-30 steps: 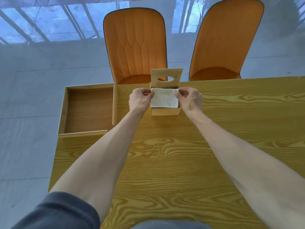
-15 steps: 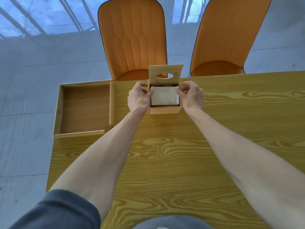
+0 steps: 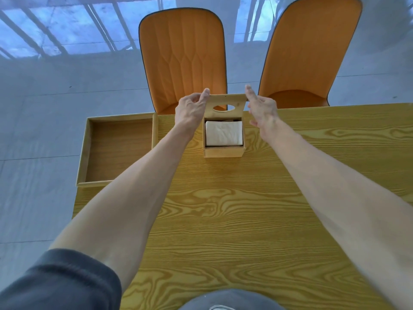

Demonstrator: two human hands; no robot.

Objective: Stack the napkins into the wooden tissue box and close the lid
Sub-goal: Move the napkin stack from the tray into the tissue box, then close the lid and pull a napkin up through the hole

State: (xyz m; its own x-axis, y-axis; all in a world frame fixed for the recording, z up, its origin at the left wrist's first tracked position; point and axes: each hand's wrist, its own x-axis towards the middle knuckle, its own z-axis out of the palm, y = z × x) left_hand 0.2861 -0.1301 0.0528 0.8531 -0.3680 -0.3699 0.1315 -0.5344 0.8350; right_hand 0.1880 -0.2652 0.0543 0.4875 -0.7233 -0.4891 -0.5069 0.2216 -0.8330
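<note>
The small wooden tissue box stands near the table's far edge. A stack of white napkins fills it to just below the rim. Its hinged lid, with an oval slot, stands upright at the back. My left hand is at the lid's upper left corner, index fingertip touching it and the other fingers loosely curled. My right hand is at the upper right corner, fingers stretched out against the lid's edge. Neither hand grips anything.
An open shallow wooden tray overhangs the table's left end. Two orange chairs stand behind the far edge. The yellow wood-grain table spreads toward me; grey tiled floor lies to the left.
Both hands have let go of the napkins, which now lie inside the box, and have risen from the box's sides to the upright lid's top corners.
</note>
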